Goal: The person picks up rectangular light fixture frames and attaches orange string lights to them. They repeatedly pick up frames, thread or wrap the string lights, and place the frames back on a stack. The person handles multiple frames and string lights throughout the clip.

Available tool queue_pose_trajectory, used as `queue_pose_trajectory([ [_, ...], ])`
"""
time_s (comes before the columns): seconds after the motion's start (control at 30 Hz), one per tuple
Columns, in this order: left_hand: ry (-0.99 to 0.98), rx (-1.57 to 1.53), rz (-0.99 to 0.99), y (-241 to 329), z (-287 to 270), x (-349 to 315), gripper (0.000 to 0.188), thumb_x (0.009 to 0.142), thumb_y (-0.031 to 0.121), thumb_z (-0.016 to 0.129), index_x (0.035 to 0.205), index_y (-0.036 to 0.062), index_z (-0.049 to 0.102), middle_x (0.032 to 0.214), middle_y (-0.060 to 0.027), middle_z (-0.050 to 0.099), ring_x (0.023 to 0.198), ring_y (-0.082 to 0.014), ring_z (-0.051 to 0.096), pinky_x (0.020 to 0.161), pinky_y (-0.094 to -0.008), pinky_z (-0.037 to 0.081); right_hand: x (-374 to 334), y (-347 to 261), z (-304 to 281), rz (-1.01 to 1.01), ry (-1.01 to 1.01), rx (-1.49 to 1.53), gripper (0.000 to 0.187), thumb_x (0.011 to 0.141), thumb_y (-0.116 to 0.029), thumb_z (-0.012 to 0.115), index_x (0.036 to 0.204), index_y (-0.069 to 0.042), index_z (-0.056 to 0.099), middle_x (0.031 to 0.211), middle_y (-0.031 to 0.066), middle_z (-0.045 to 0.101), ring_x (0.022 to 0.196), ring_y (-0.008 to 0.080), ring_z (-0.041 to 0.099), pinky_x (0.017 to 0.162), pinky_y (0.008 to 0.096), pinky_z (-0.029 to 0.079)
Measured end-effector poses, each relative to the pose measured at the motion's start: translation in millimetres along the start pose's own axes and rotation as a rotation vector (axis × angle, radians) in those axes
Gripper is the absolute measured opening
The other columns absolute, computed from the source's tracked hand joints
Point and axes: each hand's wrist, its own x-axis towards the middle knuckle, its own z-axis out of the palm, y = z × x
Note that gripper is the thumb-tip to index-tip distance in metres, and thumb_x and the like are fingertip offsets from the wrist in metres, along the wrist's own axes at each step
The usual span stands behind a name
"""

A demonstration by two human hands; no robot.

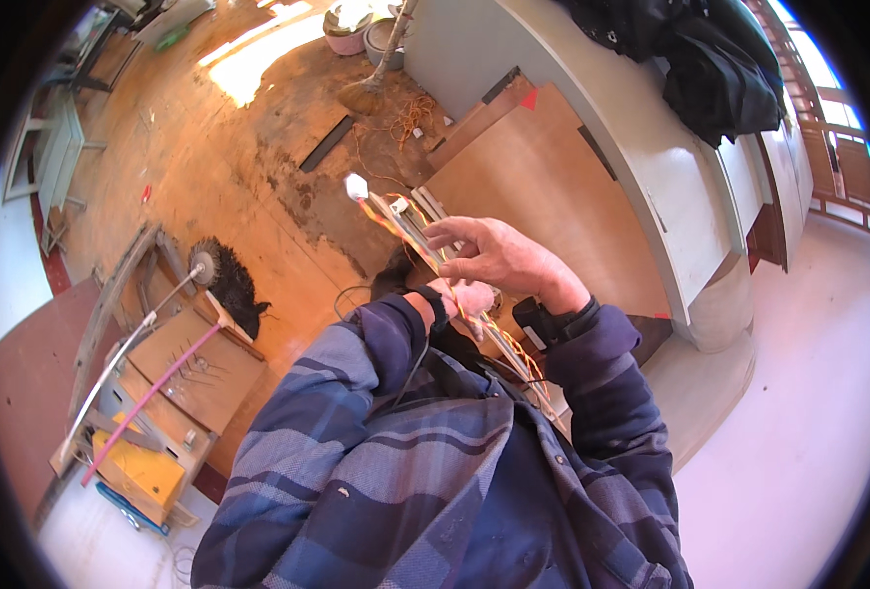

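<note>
Slender grey strips [405,234], laced with twisted yellow-and-red wire [520,361], slant from eleven to five o'clock. The left hand [466,296] grips them, fingers curled; the right hand [508,260] arches over, fingers loosely spread. Steady support and even wire tension seem best.

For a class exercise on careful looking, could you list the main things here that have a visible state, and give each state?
Left hand: closed around the strips
Right hand: fingers slightly bent, thumb apart
Strips: bundled, slanting
Yellow-orange wires: twisted
Orange cord: tangled
Black cloth: crumpled
Broom: bristles down
</note>
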Motion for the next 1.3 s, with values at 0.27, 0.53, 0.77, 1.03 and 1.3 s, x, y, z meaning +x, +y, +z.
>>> queue_pose_trajectory([
  [0.27, 0.005, 0.115, -0.14, 4, 11, 7, 0.051, 0.065, 0.05, 0.087, 0.096, 0.0129, 0.072, 0.09, -0.009, 0.075, 0.093, -0.0327, 0.073, 0.08, -0.0479, 0.056, -128, 177, 29, 0.283, 0.084, 0.162, 0.063, 0.108, -0.046, 0.049, 0.14, 0.007, 0.054, 0.138, 0.0217, 0.063, 0.132, 0.0279, 0.056, 0.113, 0.0372, 0.041],
  [0.53, -0.049, 0.14, -0.116, -7, 24, 15, 0.038, 0.07, 0.042, 0.082, 0.094, 0.0136, 0.075, 0.091, -0.0095, 0.075, 0.092, -0.0336, 0.073, 0.079, -0.0468, 0.058, -176, 190, 102, 0.196, 0.121, -0.201, 0.084, 0.095, -0.044, 0.069, 0.159, -0.006, 0.031, 0.16, 0.0251, 0.035, 0.147, 0.0408, 0.036, 0.121, 0.0469, 0.032],
  [0.77, -0.068, 0.186, -0.183, -1, 5, 28, 0.032, 0.072, 0.037, 0.08, 0.093, 0.0121, 0.077, 0.087, -0.0107, 0.076, 0.09, -0.0334, 0.074, 0.077, -0.0466, 0.057, -121, 219, 87, 0.371, 0.183, 0.136, 0.103, 0.079, -0.039, 0.083, 0.158, 0.001, 0.031, 0.152, 0.025, 0.046, 0.144, 0.0338, 0.043, 0.119, 0.0403, 0.034],
  [1.03, 0.316, 0.313, -0.007, 15, -9, 7, 0.039, 0.075, 0.027, 0.079, 0.109, 0.0124, 0.069, 0.118, -0.0081, 0.07, 0.126, -0.0294, 0.058, 0.109, -0.0518, 0.042, -115, 249, 81, 0.386, 0.043, 0.007, 0.08, 0.086, -0.038, 0.074, 0.151, -0.003, 0.042, 0.144, 0.0276, 0.054, 0.139, 0.0415, 0.048, 0.115, 0.0448, 0.04],
  [1.3, 0.635, -0.685, -0.115, 68, 19, -57, 0.054, 0.075, 0.005, 0.071, 0.129, 0.0127, 0.064, 0.151, -0.0093, 0.052, 0.147, -0.0337, 0.04, 0.124, -0.049, 0.028, -121, 249, 71, 0.13, 0.106, -0.052, 0.074, 0.092, -0.026, 0.067, 0.158, -0.01, 0.036, 0.146, 0.027, 0.052, 0.138, 0.0416, 0.048, 0.115, 0.0454, 0.04],
])
